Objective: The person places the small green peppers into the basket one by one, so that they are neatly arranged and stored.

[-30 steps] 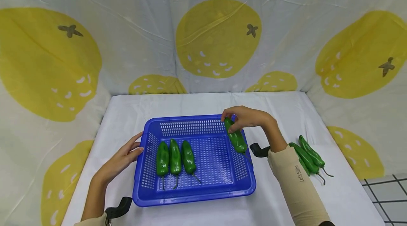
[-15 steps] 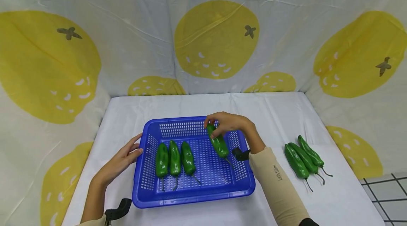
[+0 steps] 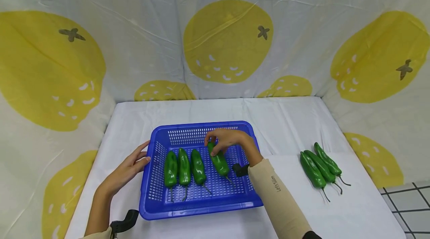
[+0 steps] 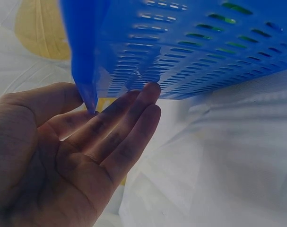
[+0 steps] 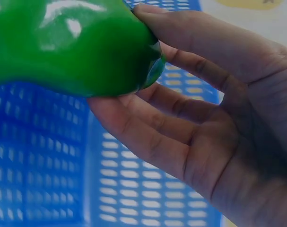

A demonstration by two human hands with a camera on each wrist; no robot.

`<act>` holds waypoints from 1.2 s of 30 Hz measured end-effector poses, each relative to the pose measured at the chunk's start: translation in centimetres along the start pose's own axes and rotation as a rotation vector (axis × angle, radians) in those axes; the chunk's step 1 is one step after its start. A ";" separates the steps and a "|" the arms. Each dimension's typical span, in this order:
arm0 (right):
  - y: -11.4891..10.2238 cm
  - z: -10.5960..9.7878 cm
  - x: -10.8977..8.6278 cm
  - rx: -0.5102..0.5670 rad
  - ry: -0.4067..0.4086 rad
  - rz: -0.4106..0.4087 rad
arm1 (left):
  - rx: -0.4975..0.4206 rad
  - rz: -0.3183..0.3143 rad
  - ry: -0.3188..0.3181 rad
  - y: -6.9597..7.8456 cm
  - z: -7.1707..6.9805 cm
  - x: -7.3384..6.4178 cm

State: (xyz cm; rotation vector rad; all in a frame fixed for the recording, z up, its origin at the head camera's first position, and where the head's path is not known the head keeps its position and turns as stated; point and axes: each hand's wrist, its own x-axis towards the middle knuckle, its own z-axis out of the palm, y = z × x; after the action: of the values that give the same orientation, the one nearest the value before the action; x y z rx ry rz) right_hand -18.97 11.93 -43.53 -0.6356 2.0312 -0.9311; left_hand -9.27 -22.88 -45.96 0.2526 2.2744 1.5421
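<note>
My right hand (image 3: pixel 223 140) pinches a long green chili pepper (image 3: pixel 220 164) by its blunt end, thumb on one side and fingers on the other. The pepper slants over the floor of a blue slotted plastic basket (image 3: pixel 201 212), its stem pointing toward me. In the right wrist view the held pepper (image 5: pixel 86 52) fills the upper left. To its left, three more green chili peppers (image 3: pixel 184 166) lie side by side in the basket, stems toward me. My left hand (image 3: pixel 125 168) touches the basket's left rim with relaxed, mostly straight fingers; in the left wrist view, fingertips (image 4: pixel 150 94) reach under the rim.
Three green chili peppers (image 3: pixel 322 168) lie together on the white tablecloth (image 3: pixel 285 119) to the right of the basket. A pale curtain (image 3: pixel 299 44) printed with yellow lemons surrounds the table at the back and sides.
My right hand has carried the chili pepper left and lower, from the basket's right rim toward the row of three. My left hand has stayed at the left rim.
</note>
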 end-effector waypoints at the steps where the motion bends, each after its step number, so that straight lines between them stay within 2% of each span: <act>1: 0.2 0.3 0.3 0.002 -0.003 0.003 | -0.002 -0.002 0.000 0.0 0.0 0.0; 11: 1.3 2.1 2.0 0.030 -0.004 0.062 | 0.000 0.001 -0.008 -0.2 0.2 0.1; 18: 1.0 2.8 2.5 0.047 0.020 0.103 | 0.006 0.004 -0.006 0.0 0.0 0.0; 25: 0.5 3.6 3.0 0.051 0.058 0.131 | 0.009 0.035 -0.009 0.1 0.1 -0.1; 30: 0.3 3.9 3.4 0.046 0.095 0.150 | 0.018 0.027 0.003 0.2 0.2 -0.3; 36: 0.1 4.0 3.2 0.069 0.078 0.161 | 0.011 0.026 -0.003 0.3 0.1 -0.3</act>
State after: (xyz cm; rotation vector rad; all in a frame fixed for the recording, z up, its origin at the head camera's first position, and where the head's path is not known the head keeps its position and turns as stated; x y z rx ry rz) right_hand -17.50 8.21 -46.72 -0.3980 2.0751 -0.9378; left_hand -8.98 -22.75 -45.64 0.2879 2.2866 1.5411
